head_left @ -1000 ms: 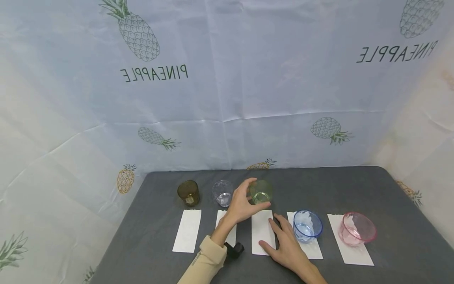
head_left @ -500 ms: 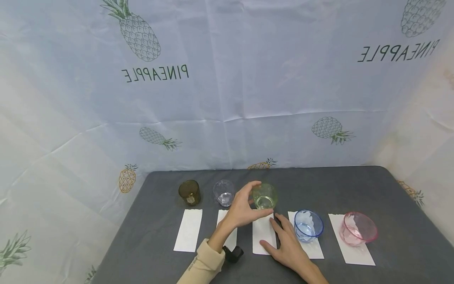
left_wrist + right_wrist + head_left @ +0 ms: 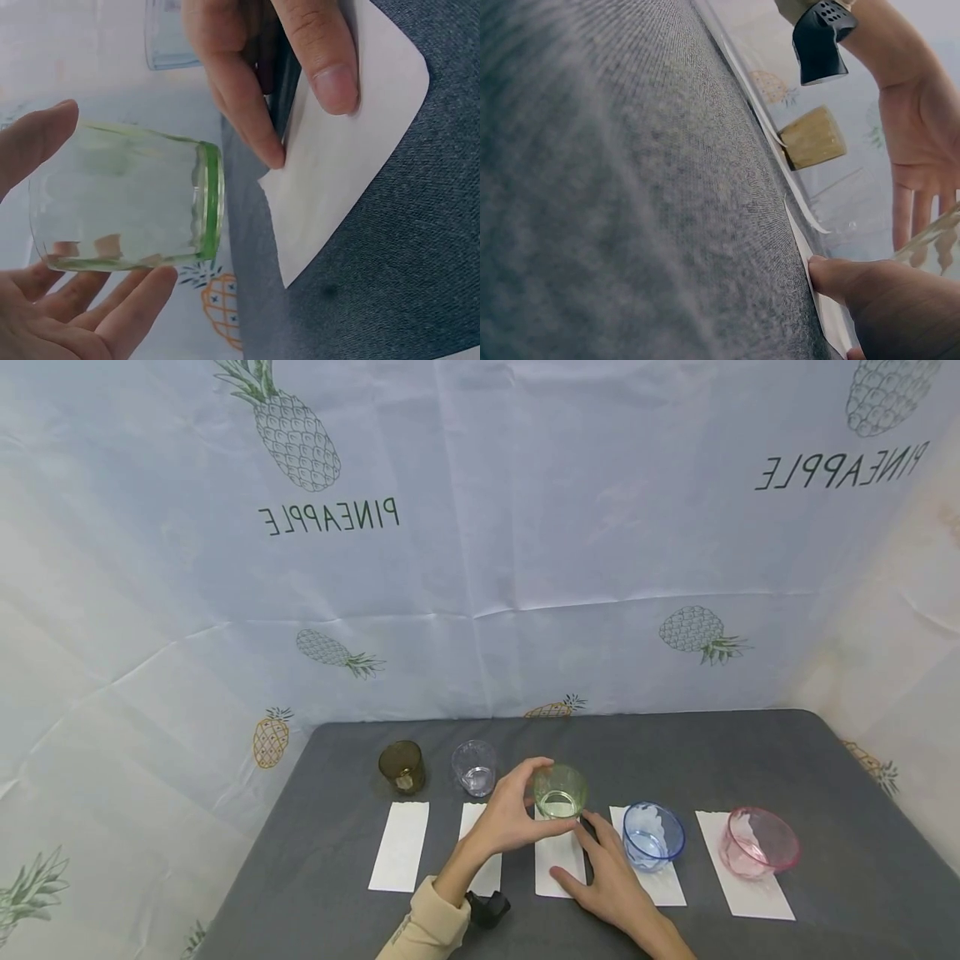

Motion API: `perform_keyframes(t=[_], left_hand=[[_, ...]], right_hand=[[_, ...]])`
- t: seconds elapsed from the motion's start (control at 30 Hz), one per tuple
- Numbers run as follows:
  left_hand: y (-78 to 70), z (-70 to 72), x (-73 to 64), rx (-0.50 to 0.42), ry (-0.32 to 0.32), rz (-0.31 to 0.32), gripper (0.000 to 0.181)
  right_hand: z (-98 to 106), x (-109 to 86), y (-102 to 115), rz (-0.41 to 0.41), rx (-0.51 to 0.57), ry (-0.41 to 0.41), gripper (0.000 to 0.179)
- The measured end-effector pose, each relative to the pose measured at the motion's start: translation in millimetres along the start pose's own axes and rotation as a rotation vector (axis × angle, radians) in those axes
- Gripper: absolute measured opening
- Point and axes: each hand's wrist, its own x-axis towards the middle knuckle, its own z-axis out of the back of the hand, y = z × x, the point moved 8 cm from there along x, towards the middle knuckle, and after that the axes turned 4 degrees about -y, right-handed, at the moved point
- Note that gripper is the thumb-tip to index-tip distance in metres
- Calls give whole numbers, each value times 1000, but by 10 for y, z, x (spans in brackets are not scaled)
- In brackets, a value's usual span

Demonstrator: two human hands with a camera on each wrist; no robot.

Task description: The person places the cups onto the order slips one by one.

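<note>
A clear green-tinted glass cup (image 3: pixel 560 792) is held between the thumb and fingers of my left hand (image 3: pixel 513 814). In the left wrist view, the cup's thick green base (image 3: pixel 211 202) hangs apart from the dark tabletop. Below it lies the middle white paper strip (image 3: pixel 558 870). My right hand (image 3: pixel 611 881) rests on this strip with fingers spread, its thumb and fingertips touching the paper. The right wrist view shows the right thumb (image 3: pixel 840 276) against the paper, with part of the cup behind it.
To the right, a blue-rimmed cup (image 3: pixel 651 843) and a pink cup (image 3: pixel 750 847) stand on paper strips. At the back left are a brown cup (image 3: pixel 402 768) and a clear cup (image 3: pixel 474 768). Another bare paper strip (image 3: pixel 399 847) lies in front of the brown one.
My left hand has brought the green glass cup from the back row toward me, over the far end of the middle paper strip. The right hand has stayed on the strip.
</note>
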Motion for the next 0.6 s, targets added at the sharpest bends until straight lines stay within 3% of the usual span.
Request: perform_keyframes(t=[0.23, 0.6], left_hand=[[19, -52, -26, 17, 70, -13, 79], [59, -98, -52, 7, 129, -12, 78]], right_hand=[[18, -7, 29, 59, 19, -45, 66], [36, -2, 37, 67, 21, -63, 62]])
